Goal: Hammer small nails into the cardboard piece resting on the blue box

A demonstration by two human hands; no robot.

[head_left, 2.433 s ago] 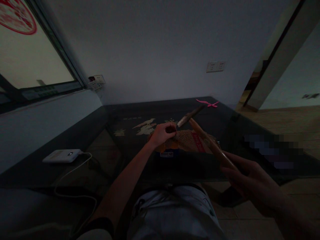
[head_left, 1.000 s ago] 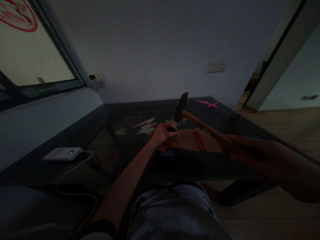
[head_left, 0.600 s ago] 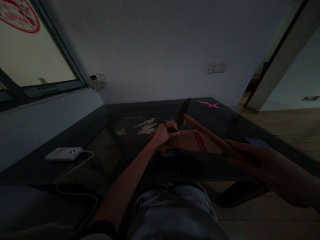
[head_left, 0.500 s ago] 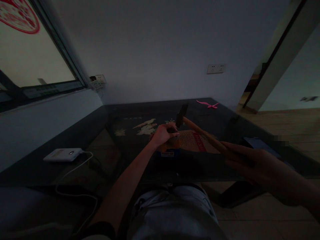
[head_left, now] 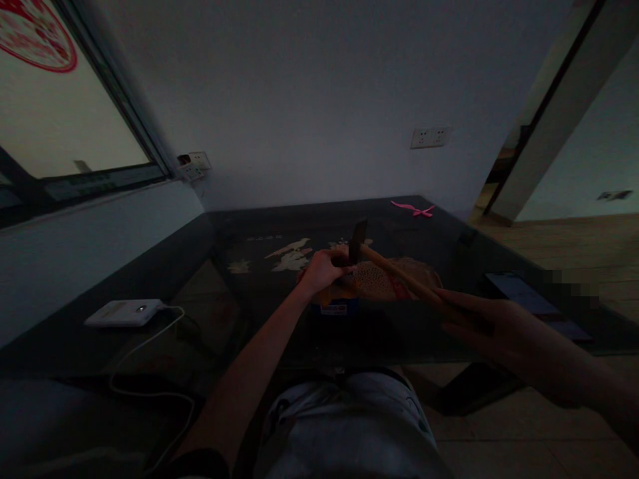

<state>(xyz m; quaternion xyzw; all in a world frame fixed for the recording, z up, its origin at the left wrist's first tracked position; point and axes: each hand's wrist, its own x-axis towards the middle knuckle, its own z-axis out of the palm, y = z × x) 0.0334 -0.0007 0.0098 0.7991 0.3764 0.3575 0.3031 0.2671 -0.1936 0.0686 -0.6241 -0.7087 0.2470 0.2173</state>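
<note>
My right hand [head_left: 494, 326] is wrapped round the wooden handle of a hammer [head_left: 399, 271]. Its dark head hangs just beside the fingertips of my left hand [head_left: 323, 271]; whether they touch I cannot tell. The thumb and fingers of that left hand are pinched together, and what is between them is too dark and small to make out. Below it are an orange item [head_left: 327, 296] and a blue box [head_left: 344, 307] with a white label. To the right, partly behind the hammer, lies a flat brown speckled piece [head_left: 372, 281] with a red band.
A dark glossy table [head_left: 279, 332] with a pale bird-and-flower print carries everything. A white power bank [head_left: 124, 313] with a cable lies at left. A phone [head_left: 529, 303] rests by my right forearm. A pink ribbon [head_left: 414, 210] lies near the wall at the back.
The hammer's head has come down and slightly left, closer to my left fingertips. My right hand has shifted a little left. My left hand has hardly moved.
</note>
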